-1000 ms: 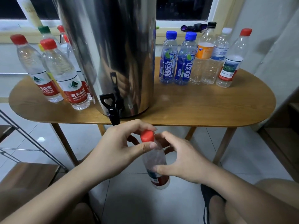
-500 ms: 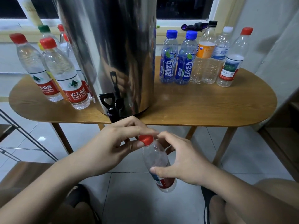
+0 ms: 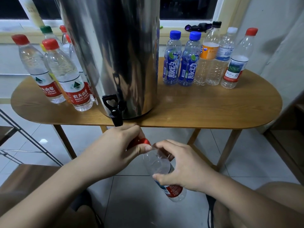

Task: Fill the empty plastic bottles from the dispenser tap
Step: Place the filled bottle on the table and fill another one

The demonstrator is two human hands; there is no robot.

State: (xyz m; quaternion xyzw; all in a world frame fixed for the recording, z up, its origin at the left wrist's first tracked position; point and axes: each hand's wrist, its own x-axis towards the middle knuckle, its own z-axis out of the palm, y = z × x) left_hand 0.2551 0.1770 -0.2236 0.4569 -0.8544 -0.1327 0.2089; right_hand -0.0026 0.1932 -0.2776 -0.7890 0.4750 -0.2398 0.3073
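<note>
The left hand [image 3: 115,148] curls its thumb and fingers [image 3: 142,148] over a red cap [image 3: 145,141] and pinches it. Just to the right, the right hand [image 3: 182,167] wraps its own fingers round the clear bottle [image 3: 158,163], with the thumb pressed to the wall just above the red-and-white label. The bottle is held in the air over the tiled floor [image 3: 82,142], tilted so that its neck points up toward the left fingertips and its base angles down and away past the right palm; it looks empty. I cannot tell whether the cap is seated on the neck or loose, since the left thumb covers the join. Just above the left knuckles, near but not touching, the black tap [image 3: 116,112] juts out at the foot of the steel dispenser [image 3: 115,55]. The dispenser stands on the wooden table [image 3: 213,109] beyond both hands. Farther out past the left hand, a cluster of red-capped bottles [image 3: 72,79] stands upright beside the dispenser, with a green-capped bottle [image 3: 46,30] behind them. Farther out past the right hand stands a row: two blue-capped bottles [image 3: 171,63], an orange-labelled bottle [image 3: 209,55], a white-capped bottle [image 3: 226,53] and a red-capped one.
</note>
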